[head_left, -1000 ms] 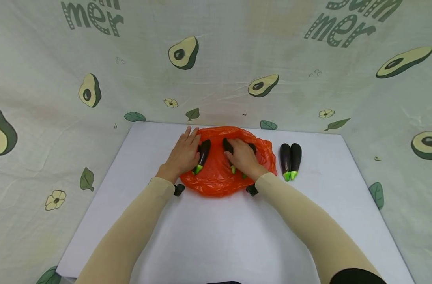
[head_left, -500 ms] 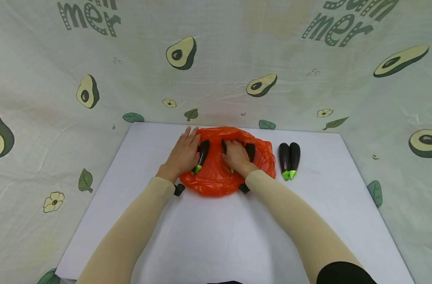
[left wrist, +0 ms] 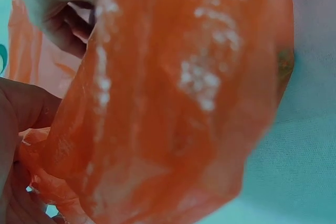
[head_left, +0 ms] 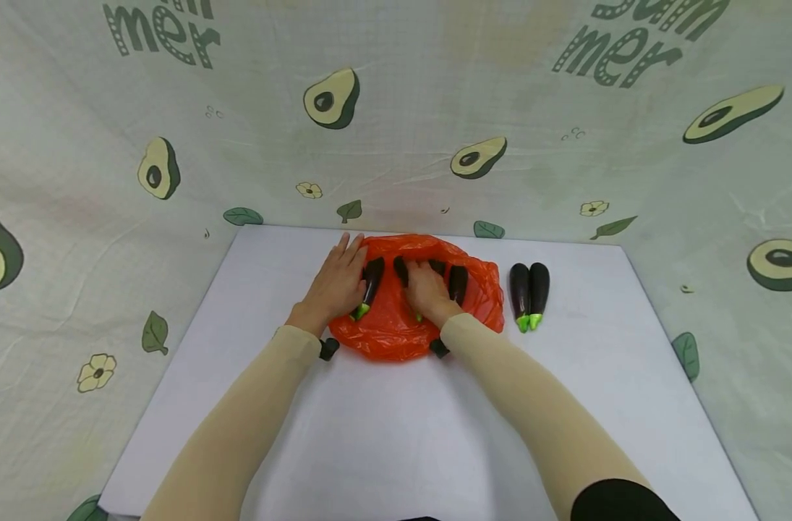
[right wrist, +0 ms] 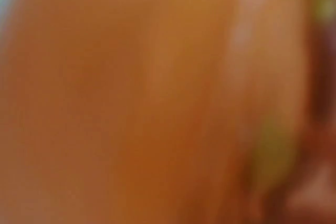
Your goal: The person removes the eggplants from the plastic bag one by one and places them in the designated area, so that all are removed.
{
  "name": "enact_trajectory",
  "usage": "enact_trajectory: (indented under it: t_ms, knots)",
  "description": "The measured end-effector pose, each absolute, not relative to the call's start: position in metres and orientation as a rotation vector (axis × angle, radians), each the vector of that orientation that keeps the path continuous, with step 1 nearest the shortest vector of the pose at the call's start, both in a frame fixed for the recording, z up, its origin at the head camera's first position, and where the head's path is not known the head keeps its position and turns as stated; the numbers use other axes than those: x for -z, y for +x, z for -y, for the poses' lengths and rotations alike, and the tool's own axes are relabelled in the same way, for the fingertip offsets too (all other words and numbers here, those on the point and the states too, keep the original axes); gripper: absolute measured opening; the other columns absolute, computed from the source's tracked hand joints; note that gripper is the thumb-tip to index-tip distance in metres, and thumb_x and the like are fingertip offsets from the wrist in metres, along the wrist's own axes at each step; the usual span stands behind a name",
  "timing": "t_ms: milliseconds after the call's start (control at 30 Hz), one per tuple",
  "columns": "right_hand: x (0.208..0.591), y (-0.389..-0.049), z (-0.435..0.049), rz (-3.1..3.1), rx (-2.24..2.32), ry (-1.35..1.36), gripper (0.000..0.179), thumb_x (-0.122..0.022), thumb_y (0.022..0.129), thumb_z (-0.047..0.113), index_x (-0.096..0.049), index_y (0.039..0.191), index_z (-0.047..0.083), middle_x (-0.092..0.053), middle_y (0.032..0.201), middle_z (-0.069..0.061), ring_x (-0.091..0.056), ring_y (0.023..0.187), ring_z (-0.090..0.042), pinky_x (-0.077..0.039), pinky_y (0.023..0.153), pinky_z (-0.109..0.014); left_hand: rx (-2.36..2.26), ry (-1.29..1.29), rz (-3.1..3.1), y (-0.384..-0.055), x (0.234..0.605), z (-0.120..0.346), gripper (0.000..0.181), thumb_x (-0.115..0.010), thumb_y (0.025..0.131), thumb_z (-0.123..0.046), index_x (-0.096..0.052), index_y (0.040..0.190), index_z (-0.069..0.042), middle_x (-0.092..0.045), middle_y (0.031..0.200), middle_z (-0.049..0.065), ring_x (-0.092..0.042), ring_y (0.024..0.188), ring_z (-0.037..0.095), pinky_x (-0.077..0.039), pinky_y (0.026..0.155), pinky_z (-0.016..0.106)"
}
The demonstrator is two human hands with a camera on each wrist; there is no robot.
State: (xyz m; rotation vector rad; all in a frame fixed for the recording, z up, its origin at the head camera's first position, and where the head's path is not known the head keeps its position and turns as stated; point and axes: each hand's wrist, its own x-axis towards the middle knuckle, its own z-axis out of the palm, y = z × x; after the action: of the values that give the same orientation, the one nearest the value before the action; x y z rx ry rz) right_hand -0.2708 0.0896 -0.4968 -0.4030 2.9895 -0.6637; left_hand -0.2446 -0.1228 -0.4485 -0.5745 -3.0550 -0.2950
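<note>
The left hand (head_left: 330, 286) is at the left edge of an orange-red plastic bag (head_left: 385, 351), which lies spread on a white table (head_left: 369, 434) with its mouth wide. The grip is narrow, with the bag's film caught between thumb and fingers, as the left wrist view shows. Just inside that edge lies a leftmost eggplant (head_left: 373, 281), green stem end toward the person; a dark shape beside it is mostly hidden by the fingers. Near the bag's middle, the right hand (head_left: 428, 286) reaches in and holds 1 gripped eggplant (head_left: 401, 270), its stem end showing below the fingers. Right of it in the bag are 2 more: a half-hidden eggplant (head_left: 437, 266) behind the hand and a rightmost bagged eggplant (head_left: 458, 281). Outside the bag, farther right, 2 loose eggplants (head_left: 519, 289) lie side by side on the table.
</note>
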Motion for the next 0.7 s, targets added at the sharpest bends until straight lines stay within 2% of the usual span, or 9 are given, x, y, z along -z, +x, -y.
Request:
enact_trajectory:
  t_ms: [167, 467, 700]
  knots:
    - [0.497, -0.267, -0.088, -2.938, 0.664, -0.412, 0.056, -0.062, 0.098, 0.007, -0.049, 0.152, 0.01, -0.061, 0.135, -0.022, -0.063, 0.122, -0.04, -0.052, 0.11, -0.056, 0.286, -0.587, 3.032, -0.244, 0.448, 0.125, 0.075, -0.064, 0.102, -0.023, -0.03, 0.165, -0.002, -0.014, 0.178, 0.012, -0.003, 0.165, 0.034, -0.014, 0.133, 0.053]
    - [0.496, -0.261, -0.09, -2.926, 0.575, -0.392, 0.055, -0.073, 0.098, 0.021, -0.05, 0.149, 0.017, -0.068, 0.127, -0.016, -0.068, 0.111, -0.037, -0.056, 0.102, -0.058, 0.281, -0.576, 3.039, -0.243, 0.449, 0.125, 0.077, -0.066, 0.101, -0.024, -0.03, 0.165, -0.002, -0.013, 0.178, 0.011, -0.002, 0.166, 0.034, -0.015, 0.133, 0.053]
    - [0.492, -0.255, -0.092, -2.926, 0.597, -0.436, 0.056, -0.071, 0.097, 0.016, -0.05, 0.149, 0.017, -0.071, 0.123, -0.014, -0.069, 0.104, -0.035, -0.058, 0.098, -0.057, 0.262, -0.587, 3.038, -0.242, 0.45, 0.126, 0.077, -0.066, 0.101, -0.024, -0.03, 0.165, -0.002, -0.013, 0.178, 0.011, -0.002, 0.166, 0.034, -0.014, 0.133, 0.053]
